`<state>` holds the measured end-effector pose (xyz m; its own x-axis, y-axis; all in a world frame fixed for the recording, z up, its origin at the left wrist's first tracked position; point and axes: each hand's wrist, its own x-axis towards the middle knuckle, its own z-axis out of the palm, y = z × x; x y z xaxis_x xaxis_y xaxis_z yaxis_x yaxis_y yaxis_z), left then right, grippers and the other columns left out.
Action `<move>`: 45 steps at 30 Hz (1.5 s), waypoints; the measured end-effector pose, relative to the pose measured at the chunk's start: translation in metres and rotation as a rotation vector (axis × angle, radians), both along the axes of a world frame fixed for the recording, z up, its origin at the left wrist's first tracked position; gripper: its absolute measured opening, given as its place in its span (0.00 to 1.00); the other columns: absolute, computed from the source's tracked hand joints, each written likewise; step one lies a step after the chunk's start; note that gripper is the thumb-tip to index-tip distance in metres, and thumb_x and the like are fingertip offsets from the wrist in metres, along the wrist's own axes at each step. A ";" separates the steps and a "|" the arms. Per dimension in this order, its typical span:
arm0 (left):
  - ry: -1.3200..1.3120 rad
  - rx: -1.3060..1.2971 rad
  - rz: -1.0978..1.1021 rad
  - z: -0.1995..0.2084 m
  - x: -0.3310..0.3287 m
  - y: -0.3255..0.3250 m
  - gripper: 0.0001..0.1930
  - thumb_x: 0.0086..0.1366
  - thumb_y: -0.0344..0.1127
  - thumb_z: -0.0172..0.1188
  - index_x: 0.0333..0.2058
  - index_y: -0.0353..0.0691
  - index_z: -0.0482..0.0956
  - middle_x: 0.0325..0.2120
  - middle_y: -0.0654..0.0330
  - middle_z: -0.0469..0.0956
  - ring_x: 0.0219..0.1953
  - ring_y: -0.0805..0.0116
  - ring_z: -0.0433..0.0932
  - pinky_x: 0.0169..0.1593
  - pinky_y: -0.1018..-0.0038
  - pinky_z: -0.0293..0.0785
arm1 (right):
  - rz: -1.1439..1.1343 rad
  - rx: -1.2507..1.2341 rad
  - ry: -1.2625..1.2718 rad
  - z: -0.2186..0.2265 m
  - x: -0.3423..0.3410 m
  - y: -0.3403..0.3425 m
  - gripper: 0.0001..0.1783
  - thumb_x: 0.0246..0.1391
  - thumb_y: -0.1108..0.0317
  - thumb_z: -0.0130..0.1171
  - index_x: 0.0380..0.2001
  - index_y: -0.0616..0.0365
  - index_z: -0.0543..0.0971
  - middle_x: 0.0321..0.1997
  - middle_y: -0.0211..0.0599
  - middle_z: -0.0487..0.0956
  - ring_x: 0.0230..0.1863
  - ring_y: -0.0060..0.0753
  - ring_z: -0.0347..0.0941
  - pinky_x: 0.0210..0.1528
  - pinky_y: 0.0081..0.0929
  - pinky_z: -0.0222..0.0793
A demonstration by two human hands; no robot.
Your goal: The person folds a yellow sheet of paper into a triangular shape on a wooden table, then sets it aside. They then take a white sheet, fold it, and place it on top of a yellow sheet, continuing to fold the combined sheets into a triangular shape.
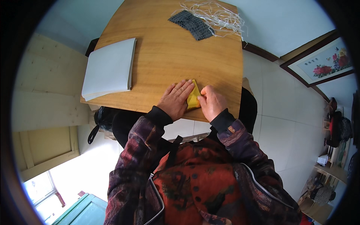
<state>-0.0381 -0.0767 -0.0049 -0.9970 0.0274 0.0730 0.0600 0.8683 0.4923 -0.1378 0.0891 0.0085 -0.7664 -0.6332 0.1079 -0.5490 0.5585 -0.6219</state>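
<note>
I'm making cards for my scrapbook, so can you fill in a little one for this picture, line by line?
Left hand: flat over part of the yellow paper
Right hand: curled at the yellow paper's right edge; grip unclear
Table: brown wood
Table's left: white sheets
Table's far right: dark grey bumpy piece, white strings
Right side: framed flower picture

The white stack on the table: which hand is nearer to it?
Left. The left hand, on the yellow folded piece, is to the right of the white stack and nearer the person; the right hand is farther right, at the piece's right edge.
</note>
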 end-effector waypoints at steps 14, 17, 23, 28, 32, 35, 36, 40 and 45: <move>-0.004 -0.055 -0.022 -0.002 -0.002 0.000 0.27 0.68 0.32 0.50 0.66 0.52 0.62 0.70 0.56 0.54 0.72 0.56 0.51 0.70 0.56 0.47 | -0.058 0.085 0.094 -0.005 0.005 -0.009 0.09 0.55 0.65 0.59 0.29 0.54 0.70 0.27 0.43 0.78 0.30 0.53 0.76 0.30 0.47 0.69; -0.007 -0.057 -0.020 -0.002 -0.002 0.000 0.26 0.68 0.32 0.50 0.65 0.52 0.64 0.69 0.56 0.55 0.72 0.56 0.52 0.70 0.55 0.47 | -0.066 0.102 0.118 -0.005 0.005 -0.011 0.09 0.56 0.65 0.59 0.29 0.53 0.70 0.27 0.43 0.78 0.29 0.53 0.77 0.29 0.48 0.70; -0.006 -0.058 -0.012 0.000 -0.003 0.002 0.26 0.67 0.30 0.51 0.64 0.51 0.65 0.69 0.56 0.56 0.71 0.56 0.52 0.70 0.55 0.48 | -0.072 0.106 0.130 -0.004 0.004 -0.012 0.09 0.56 0.64 0.58 0.29 0.53 0.70 0.26 0.43 0.78 0.29 0.54 0.77 0.29 0.49 0.70; -0.034 -0.084 0.002 0.002 -0.005 0.003 0.26 0.67 0.30 0.50 0.64 0.52 0.65 0.69 0.56 0.56 0.71 0.55 0.52 0.69 0.55 0.49 | -0.074 0.112 0.144 -0.008 0.004 -0.013 0.08 0.56 0.64 0.58 0.29 0.53 0.70 0.26 0.43 0.78 0.29 0.54 0.77 0.29 0.50 0.70; -0.032 -0.057 0.013 0.001 -0.005 0.002 0.26 0.66 0.30 0.52 0.63 0.53 0.67 0.68 0.56 0.57 0.71 0.54 0.54 0.69 0.55 0.52 | -0.039 0.081 0.126 -0.010 0.005 -0.008 0.07 0.55 0.66 0.60 0.33 0.54 0.73 0.33 0.44 0.79 0.35 0.53 0.77 0.34 0.47 0.71; 0.004 -0.068 0.013 -0.002 -0.006 0.001 0.26 0.65 0.30 0.52 0.63 0.52 0.67 0.68 0.56 0.58 0.70 0.54 0.55 0.68 0.55 0.54 | 0.140 -0.168 0.310 -0.008 0.013 0.011 0.15 0.51 0.66 0.63 0.41 0.58 0.75 0.45 0.44 0.77 0.46 0.50 0.75 0.45 0.43 0.72; 0.020 -0.076 0.010 -0.003 -0.005 0.001 0.26 0.65 0.30 0.52 0.63 0.51 0.67 0.68 0.56 0.59 0.70 0.54 0.55 0.68 0.55 0.54 | 0.242 -0.125 0.307 -0.009 0.020 0.018 0.31 0.46 0.63 0.68 0.55 0.59 0.72 0.59 0.42 0.70 0.60 0.49 0.66 0.59 0.44 0.66; 0.062 -0.114 0.002 -0.007 -0.005 0.001 0.26 0.64 0.31 0.53 0.63 0.50 0.67 0.67 0.56 0.59 0.69 0.54 0.57 0.67 0.56 0.55 | 0.440 0.163 0.300 -0.014 0.038 0.036 0.47 0.43 0.54 0.71 0.65 0.56 0.63 0.73 0.39 0.56 0.74 0.45 0.48 0.70 0.54 0.50; 0.042 -0.122 0.010 -0.010 -0.007 0.001 0.27 0.64 0.33 0.54 0.63 0.50 0.67 0.67 0.56 0.59 0.69 0.54 0.57 0.68 0.56 0.54 | 0.451 0.207 0.352 -0.019 0.037 0.037 0.47 0.43 0.52 0.70 0.65 0.54 0.63 0.73 0.38 0.56 0.75 0.43 0.47 0.71 0.52 0.46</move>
<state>-0.0447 -0.0760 -0.0150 -0.9933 0.0292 0.1116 0.0698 0.9223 0.3801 -0.1012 0.1260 -0.0107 -0.3583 -0.9221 0.1463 -0.9126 0.3128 -0.2633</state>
